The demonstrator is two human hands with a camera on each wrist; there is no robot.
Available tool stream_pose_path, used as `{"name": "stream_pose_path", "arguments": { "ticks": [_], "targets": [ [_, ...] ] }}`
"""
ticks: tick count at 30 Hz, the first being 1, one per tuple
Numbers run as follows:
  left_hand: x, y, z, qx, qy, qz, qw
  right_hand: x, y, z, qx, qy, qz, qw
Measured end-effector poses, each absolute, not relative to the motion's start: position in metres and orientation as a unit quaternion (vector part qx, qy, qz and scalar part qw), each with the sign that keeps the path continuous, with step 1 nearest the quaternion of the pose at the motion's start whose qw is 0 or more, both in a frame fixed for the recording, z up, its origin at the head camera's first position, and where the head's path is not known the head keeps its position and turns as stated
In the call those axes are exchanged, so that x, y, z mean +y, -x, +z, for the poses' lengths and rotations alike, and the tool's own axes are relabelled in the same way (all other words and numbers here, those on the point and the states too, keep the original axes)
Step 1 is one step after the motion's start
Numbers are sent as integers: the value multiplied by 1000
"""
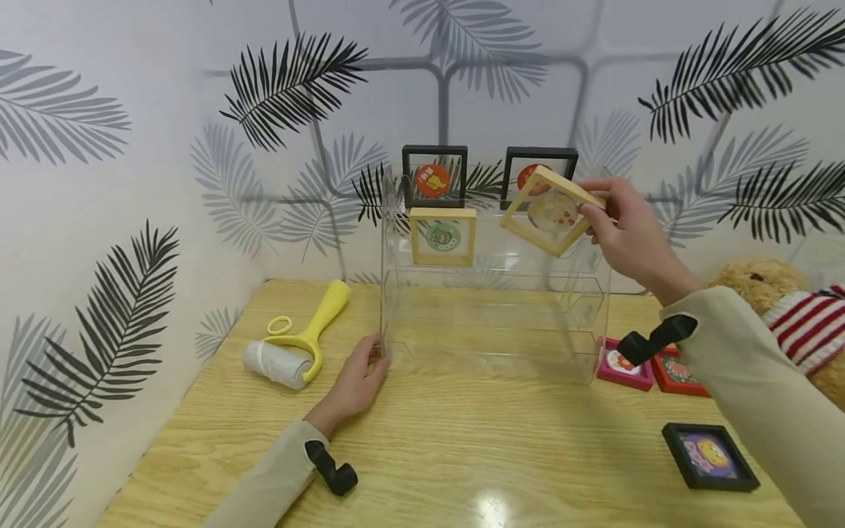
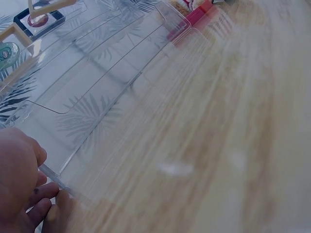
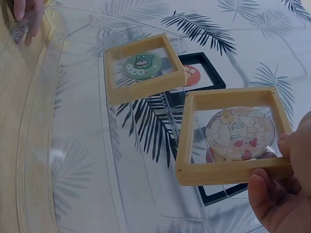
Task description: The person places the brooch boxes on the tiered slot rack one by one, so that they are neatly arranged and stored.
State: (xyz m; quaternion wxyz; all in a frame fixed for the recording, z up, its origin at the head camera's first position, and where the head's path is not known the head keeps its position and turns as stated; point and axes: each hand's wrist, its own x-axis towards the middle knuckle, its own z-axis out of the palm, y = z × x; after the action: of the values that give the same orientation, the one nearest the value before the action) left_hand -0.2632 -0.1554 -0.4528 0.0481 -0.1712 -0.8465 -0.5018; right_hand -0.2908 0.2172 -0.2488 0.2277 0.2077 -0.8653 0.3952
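Below my left fingers spreads the pale wood-grain tabletop [image 1: 462,440]; between my hands stands the clear, tiered acrylic rack [image 1: 495,273], its lower corner nipped between the thumb and curled fingers of my left hand [image 1: 356,378]. Beyond my right fingertips, at the rack's top, are two square black frames [image 1: 435,149], one partly hidden, and farther left on a lower tier sits a square, pale-yellow frame with a green disc [image 1: 444,236]. Clamped by one corner between the thumb and fingers of my right hand [image 1: 627,231] is its tilted twin, a square, pale-yellow frame with a cream picture disc [image 3: 233,172]; I can't tell whether it touches the rack. I'd expect it light and stiff, the clear pane slick and easily scratched, so the thick rim is the place to grip. My right arm reaches in raised from the side; my left forearm lies low.
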Motion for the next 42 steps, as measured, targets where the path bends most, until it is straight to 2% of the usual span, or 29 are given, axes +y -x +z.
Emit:
{"name": "stream_pose_path", "arguments": {
  "ticks": [7,13,20,22,29,42],
  "targets": [
    [-154,261,-453,-844,173,-505,42,213,301,-242,-895,-219,294,254],
    [-154,262,-453,-844,171,-507,50,212,310,-244,-906,-236,248,249],
    [-155,264,-456,-844,184,-500,57,208,317,-249,-892,-267,213,295],
    [-155,264,-456,-844,183,-501,58,208,319,-248,-896,-274,200,286],
    [-155,263,-455,-840,182,-508,50,213,317,-247,-941,-250,165,155],
    [-155,266,-456,-847,172,-501,50,226,306,-245,-920,-271,179,217]
  ]
}}
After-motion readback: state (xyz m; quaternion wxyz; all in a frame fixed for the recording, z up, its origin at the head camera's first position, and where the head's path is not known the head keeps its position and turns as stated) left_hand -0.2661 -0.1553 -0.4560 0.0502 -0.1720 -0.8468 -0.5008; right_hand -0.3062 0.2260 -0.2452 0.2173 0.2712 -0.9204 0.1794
